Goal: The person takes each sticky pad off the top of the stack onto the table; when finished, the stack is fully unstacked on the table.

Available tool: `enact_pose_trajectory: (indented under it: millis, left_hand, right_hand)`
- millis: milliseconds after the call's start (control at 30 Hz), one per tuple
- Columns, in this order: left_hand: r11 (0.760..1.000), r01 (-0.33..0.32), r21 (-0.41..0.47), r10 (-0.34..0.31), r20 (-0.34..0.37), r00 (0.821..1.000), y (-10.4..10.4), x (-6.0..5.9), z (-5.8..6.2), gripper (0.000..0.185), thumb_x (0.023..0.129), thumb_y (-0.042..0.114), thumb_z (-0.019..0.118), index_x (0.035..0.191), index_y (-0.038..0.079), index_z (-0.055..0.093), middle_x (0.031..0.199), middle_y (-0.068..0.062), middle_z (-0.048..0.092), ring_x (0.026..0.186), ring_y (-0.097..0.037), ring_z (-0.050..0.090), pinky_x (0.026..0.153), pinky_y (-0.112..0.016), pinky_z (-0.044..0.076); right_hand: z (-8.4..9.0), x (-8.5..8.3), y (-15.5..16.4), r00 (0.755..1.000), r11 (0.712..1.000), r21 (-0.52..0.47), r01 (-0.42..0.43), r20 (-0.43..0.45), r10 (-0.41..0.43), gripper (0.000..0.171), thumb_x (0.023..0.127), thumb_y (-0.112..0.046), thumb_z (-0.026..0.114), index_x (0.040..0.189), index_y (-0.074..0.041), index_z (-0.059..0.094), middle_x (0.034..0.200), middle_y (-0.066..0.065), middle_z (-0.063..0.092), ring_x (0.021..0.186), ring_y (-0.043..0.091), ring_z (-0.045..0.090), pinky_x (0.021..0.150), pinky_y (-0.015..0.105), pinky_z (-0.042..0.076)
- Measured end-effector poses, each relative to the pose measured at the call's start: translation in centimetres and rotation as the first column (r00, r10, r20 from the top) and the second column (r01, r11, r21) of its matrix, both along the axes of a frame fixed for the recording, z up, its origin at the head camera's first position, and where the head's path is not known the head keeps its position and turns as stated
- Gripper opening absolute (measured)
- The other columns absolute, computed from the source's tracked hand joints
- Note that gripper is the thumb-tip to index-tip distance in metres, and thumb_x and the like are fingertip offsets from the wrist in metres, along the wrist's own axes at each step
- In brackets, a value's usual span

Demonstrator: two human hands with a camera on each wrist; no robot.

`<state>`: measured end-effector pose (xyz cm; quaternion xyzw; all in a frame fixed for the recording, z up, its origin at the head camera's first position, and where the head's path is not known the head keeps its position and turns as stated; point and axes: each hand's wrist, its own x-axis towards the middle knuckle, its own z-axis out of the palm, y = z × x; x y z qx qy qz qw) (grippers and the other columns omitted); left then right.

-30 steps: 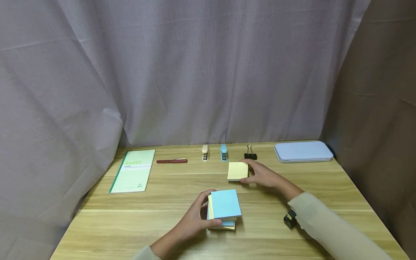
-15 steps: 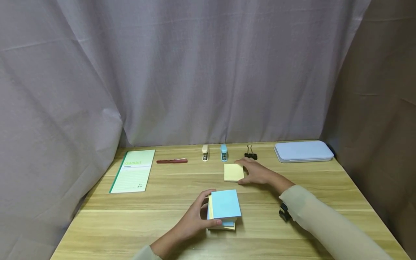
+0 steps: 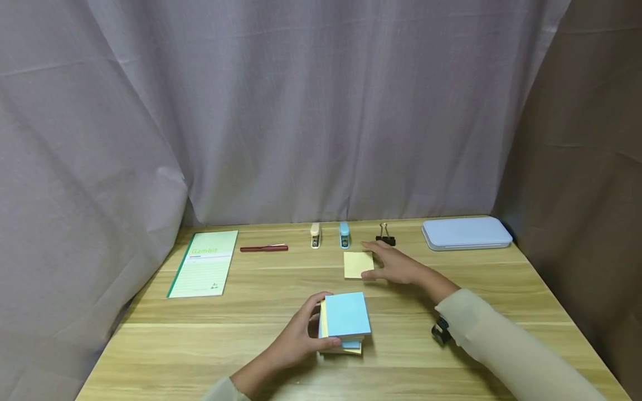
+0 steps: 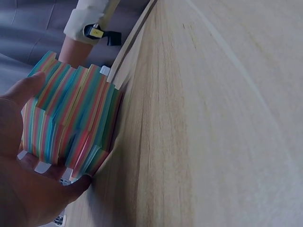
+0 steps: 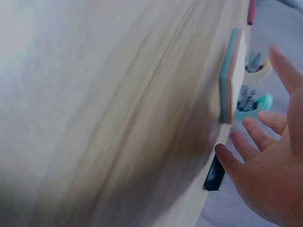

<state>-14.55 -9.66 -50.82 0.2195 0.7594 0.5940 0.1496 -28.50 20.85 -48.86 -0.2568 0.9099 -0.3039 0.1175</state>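
Note:
My left hand (image 3: 301,337) grips an uneven stack of sticky note pads (image 3: 347,314) from its left side, thumb at the front and fingers behind. A light blue pad tops it. In the left wrist view, this stack (image 4: 71,113) shows striped layers of teal, pink and yellow at the tabletop. Farther back on the table lies a single yellow-topped sticky note pad (image 3: 355,265). At its right edge is my right hand (image 3: 398,266). The right wrist view shows the right hand (image 5: 265,175) with spread fingers, apart from this thin pad (image 5: 232,78).
Along the back are a cream mini stapler (image 3: 315,236), a light blue mini stapler (image 3: 344,235) and a black binder clip (image 3: 385,240). A green notebook (image 3: 204,264) and dark red pen (image 3: 264,248) lie left. A pale blue case (image 3: 466,233) lies right, before the grey curtain (image 3: 281,111).
The yellow-topped pad has shifted a little left and down onto the table with my right hand, whose fingers have since loosened from it. My left hand and its stack have stayed put.

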Motion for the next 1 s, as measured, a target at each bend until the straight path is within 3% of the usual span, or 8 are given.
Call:
enact_pose_trajectory:
  millis: [167,333,500,667,733,867,1000]
  left_hand:
    - [1.000,0.003,-0.006,-0.003,-0.017,1.000,0.0,0.1,-0.1,0.087,0.086,0.024,0.086,0.156,0.016,0.035,0.147,-0.005,0.052,0.140,-0.039,0.045,0.113,-0.064,0.035]
    - [1.000,0.002,-0.006,-0.002,-0.025,1.000,0.0,0.1,-0.2,0.086,0.086,0.025,0.086,0.155,0.022,0.036,0.147,-0.004,0.052,0.140,-0.037,0.045,0.113,-0.063,0.036]
    - [1.000,0.007,-0.007,-0.007,-0.037,0.999,-0.1,0.0,-0.3,0.085,0.087,0.026,0.085,0.155,0.021,0.036,0.147,-0.003,0.052,0.140,-0.035,0.046,0.113,-0.063,0.036]
    - [1.000,0.010,-0.005,-0.010,-0.038,0.999,-0.1,0.1,-0.3,0.083,0.087,0.026,0.085,0.155,0.022,0.036,0.147,-0.002,0.052,0.140,-0.035,0.046,0.113,-0.064,0.036]
    - [1.000,0.010,-0.007,-0.010,-0.035,0.999,-0.1,0.1,-0.2,0.082,0.088,0.026,0.085,0.154,0.025,0.037,0.146,-0.001,0.052,0.140,-0.036,0.046,0.113,-0.065,0.036]
    - [1.000,0.014,-0.012,-0.015,-0.037,0.999,-0.1,0.1,-0.2,0.082,0.088,0.026,0.084,0.155,0.022,0.036,0.146,-0.001,0.052,0.140,-0.036,0.045,0.113,-0.066,0.035]
    - [1.000,0.023,-0.009,-0.024,-0.046,0.999,-0.1,0.0,-0.1,0.083,0.089,0.026,0.083,0.156,0.016,0.034,0.145,0.000,0.052,0.140,-0.035,0.046,0.113,-0.063,0.036]
  right_hand:
    - [1.5,2.4,-0.4,1.000,1.000,-0.024,0.011,-0.002,-0.011,0.089,0.096,-0.054,0.068,0.163,-0.012,0.028,0.166,0.025,0.022,0.151,0.049,0.024,0.114,0.072,0.028]
    - [2.9,4.8,-1.0,0.999,0.997,-0.072,0.001,-0.032,-0.003,0.080,0.098,-0.048,0.068,0.162,-0.015,0.033,0.163,0.021,0.031,0.148,0.046,0.033,0.114,0.069,0.031]
    - [4.1,7.3,-1.4,1.000,0.995,-0.104,0.000,-0.013,-0.001,0.075,0.101,-0.052,0.061,0.161,-0.017,0.036,0.164,0.019,0.031,0.150,0.047,0.029,0.114,0.071,0.029]
    - [4.5,9.6,-2.0,0.998,0.988,-0.139,-0.062,0.002,0.063,0.072,0.101,-0.048,0.063,0.160,-0.017,0.037,0.162,0.016,0.038,0.144,0.045,0.040,0.111,0.067,0.037]
    - [4.5,10.4,-2.3,0.996,0.984,-0.157,-0.084,0.016,0.087,0.073,0.099,-0.047,0.066,0.160,-0.018,0.038,0.160,0.014,0.040,0.141,0.043,0.044,0.109,0.067,0.040]
    - [4.3,11.7,-2.9,0.993,0.979,-0.177,-0.097,0.045,0.107,0.082,0.094,-0.048,0.073,0.160,-0.016,0.038,0.161,0.014,0.039,0.143,0.042,0.041,0.108,0.068,0.039]
    - [3.9,12.5,-3.6,0.993,0.979,-0.169,-0.116,0.011,0.119,0.094,0.085,-0.053,0.080,0.159,-0.013,0.039,0.161,0.011,0.039,0.142,0.035,0.044,0.107,0.062,0.044]
